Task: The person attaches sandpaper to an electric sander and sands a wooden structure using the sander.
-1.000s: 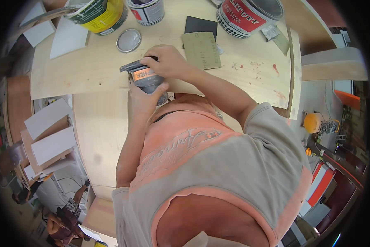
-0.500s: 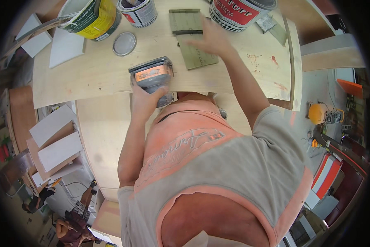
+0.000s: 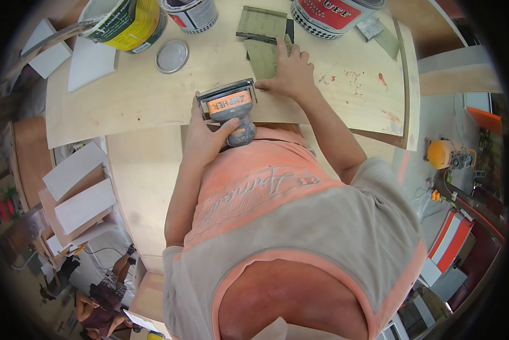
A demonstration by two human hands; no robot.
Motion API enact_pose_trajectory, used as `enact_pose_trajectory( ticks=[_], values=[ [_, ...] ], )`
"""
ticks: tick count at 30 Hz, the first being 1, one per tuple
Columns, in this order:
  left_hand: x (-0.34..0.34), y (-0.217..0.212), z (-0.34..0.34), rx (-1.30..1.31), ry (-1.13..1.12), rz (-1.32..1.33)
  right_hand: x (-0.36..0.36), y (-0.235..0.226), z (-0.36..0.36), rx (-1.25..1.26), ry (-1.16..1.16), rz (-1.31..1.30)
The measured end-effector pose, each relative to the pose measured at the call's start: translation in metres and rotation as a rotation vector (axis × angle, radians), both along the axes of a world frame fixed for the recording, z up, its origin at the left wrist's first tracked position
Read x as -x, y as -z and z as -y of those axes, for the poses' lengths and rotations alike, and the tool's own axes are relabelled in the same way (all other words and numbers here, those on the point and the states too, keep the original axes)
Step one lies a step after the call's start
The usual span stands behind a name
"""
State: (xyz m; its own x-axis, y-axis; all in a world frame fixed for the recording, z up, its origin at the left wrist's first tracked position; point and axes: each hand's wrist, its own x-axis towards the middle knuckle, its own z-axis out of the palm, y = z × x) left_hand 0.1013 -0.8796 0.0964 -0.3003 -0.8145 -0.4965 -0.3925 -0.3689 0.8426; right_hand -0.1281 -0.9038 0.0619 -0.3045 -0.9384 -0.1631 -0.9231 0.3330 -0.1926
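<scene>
My left hand (image 3: 209, 136) is wrapped round a grey and orange electric sander (image 3: 232, 103) at the table's near edge. The sander is tipped so its flat pad faces away from me. My right hand (image 3: 293, 73) rests with fingers apart on the right side of a green sheet of sandpaper (image 3: 260, 56), covering part of it. Its thumb points toward the sander without clearly touching it. Another sandpaper piece (image 3: 263, 21) with a dark edge lies just beyond, overlapping the first. A dark piece shows beside the fingertips.
On the wooden table (image 3: 135, 107) stand a yellow and green bucket (image 3: 124, 25), a smaller can (image 3: 190, 16) and a red and white can (image 3: 336, 17). A round lid (image 3: 172, 56) and a white board (image 3: 92, 63) lie at left. Two people (image 3: 99, 311) are at lower left.
My left hand has brought the sander a little to the right. My right hand has come down and nearer onto the sandpaper, and the sheets have shifted and turned slightly.
</scene>
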Motion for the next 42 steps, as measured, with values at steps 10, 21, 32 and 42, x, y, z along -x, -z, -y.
enact_pose_trajectory(
  ticks=[10, 21, 32, 42],
  values=[
    [-0.039, 0.009, 0.006, 0.199, -0.105, -0.059, 0.009, 0.0, 0.011, 0.041, 0.087, 0.254],
    [-0.034, -0.004, 0.016, 0.458, -0.107, -0.038, 0.061, 0.006, -0.005, 0.103, 0.197, 0.696],
    [0.041, -0.058, 0.034, 0.585, 0.174, -0.043, -0.011, -0.082, -0.015, 0.341, -0.199, 1.305],
    [0.017, -0.045, 0.06, 0.454, 0.048, -0.107, 0.01, -0.039, -0.022, 0.294, -0.088, 0.884]
  ],
)
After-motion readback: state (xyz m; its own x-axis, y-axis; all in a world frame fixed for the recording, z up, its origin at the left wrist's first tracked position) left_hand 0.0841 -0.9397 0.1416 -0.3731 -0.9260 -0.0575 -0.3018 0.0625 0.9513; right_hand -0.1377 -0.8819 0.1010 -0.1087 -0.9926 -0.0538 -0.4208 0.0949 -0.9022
